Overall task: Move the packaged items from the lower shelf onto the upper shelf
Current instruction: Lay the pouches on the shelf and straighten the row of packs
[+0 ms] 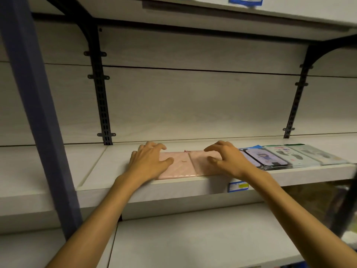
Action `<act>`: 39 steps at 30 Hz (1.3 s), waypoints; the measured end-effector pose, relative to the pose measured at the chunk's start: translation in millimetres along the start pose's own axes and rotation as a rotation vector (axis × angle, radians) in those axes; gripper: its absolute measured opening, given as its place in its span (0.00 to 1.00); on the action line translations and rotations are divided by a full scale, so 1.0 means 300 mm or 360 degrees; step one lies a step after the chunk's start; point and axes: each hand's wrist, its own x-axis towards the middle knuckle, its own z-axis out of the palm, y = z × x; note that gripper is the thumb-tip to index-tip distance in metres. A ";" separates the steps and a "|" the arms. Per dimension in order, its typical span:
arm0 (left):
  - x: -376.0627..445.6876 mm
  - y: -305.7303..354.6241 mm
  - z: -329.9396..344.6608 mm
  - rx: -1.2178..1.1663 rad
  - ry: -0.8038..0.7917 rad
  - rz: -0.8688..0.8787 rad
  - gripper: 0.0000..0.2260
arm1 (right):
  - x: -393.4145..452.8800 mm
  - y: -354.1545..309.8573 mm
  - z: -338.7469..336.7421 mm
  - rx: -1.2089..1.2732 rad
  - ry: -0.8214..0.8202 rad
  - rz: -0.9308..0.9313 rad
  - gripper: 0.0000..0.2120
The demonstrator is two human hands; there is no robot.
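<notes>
The left hand (150, 161) lies flat, fingers spread, on flat pink film-wrapped packages (181, 167) on the upper shelf (116, 171). The right hand (226, 159) hovers clawed over their right end, holding nothing. Placement appears nearly done; next, judged, release and reach below, with glossy printed packs (280, 157) just right.

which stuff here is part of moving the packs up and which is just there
In the job: pink packages, left hand and right hand on them, shelf, phone-case packs.
Just there: price label, black bracket, blue post.
</notes>
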 end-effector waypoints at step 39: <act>-0.112 -0.164 -0.021 -0.0067 -0.0288 0.0191 0.24 | 0.369 -0.292 0.238 0.0058 -0.0507 -0.0005 0.21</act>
